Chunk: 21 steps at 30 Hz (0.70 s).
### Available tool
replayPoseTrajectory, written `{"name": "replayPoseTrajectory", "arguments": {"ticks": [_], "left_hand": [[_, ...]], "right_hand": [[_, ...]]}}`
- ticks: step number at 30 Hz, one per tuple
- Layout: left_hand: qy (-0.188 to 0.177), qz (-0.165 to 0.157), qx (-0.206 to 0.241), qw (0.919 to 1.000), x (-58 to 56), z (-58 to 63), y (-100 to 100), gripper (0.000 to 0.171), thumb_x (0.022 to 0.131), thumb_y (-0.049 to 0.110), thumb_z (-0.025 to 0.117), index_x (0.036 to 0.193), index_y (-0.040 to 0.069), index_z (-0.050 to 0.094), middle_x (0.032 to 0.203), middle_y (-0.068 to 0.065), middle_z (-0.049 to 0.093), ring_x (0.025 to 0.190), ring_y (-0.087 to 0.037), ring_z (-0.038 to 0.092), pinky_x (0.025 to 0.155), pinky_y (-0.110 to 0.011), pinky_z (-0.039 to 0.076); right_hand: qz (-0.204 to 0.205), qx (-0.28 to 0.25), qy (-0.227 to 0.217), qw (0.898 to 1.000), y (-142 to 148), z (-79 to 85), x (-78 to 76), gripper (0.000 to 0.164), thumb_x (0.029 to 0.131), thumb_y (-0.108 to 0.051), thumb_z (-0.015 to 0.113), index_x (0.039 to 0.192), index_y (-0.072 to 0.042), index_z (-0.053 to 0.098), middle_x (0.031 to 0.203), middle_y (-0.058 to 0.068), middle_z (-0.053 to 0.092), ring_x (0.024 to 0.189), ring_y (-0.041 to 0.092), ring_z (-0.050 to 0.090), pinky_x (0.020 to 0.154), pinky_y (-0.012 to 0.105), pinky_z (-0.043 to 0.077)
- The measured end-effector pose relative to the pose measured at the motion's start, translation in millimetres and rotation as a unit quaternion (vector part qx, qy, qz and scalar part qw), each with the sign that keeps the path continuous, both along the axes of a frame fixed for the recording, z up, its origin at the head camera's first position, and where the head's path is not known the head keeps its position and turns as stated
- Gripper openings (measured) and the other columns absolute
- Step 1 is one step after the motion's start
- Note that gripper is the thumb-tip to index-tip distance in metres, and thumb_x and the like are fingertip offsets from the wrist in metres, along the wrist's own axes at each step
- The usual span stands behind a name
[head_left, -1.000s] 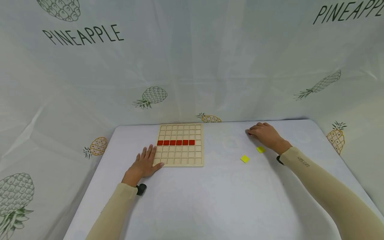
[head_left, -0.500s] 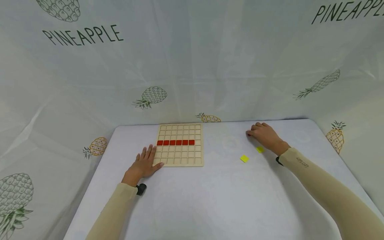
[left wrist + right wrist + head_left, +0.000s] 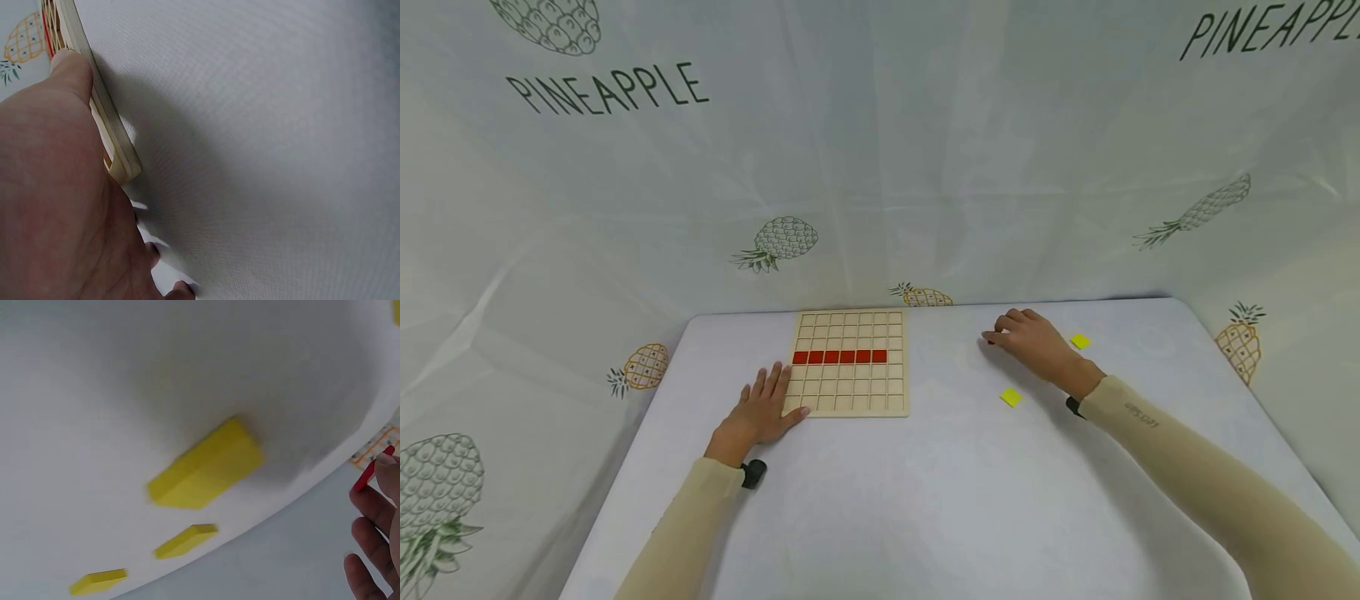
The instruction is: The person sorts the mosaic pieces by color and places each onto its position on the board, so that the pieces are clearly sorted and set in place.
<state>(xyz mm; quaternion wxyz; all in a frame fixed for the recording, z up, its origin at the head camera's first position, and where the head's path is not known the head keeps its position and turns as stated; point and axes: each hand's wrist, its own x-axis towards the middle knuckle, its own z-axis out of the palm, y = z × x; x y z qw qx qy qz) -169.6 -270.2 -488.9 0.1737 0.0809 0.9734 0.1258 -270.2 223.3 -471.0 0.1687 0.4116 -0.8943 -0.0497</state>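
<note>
Right grip: thumb and finger pinch red tile, probably for control.
Left grip: spread, holding nothing; touches board, likely steadying it.
Red row: board cells, right of left grip.
Yellow tiles: on surface, near right grip.

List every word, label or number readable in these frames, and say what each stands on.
"PINEAPPLE": backdrop cloth, upper left of the head view.
"PINEAPPL": same cloth, upper right, the end cut off by the frame edge.
Print on the right sleeve: too small to read.
None seen on the grid board, red tiles or yellow tiles.
</note>
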Motion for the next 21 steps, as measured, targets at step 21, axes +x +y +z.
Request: {"name": "replayPoseTrajectory", "arguments": {"ticks": [21], "left_hand": [[0.016, 0.0, -0.011, 0.9998, -5.8, -15.4, -6, 0.093, 0.108, 0.048, 0.055, 0.167, -0.006, 0.007, 0.175, -0.028, 0.001, 0.16, -0.052, 0.001, 0.126, -0.07, 0.008]], "right_hand": [[0.052, -0.065, 0.002, 0.997, -69, -0.4, 9.1, 0.034, 0.084, -0.009, 0.09, 0.116, -0.017, 0.083, 0.104, 0.005, 0.076, 0.102, 0.027, 0.069, 0.09, 0.042, 0.059]]}}
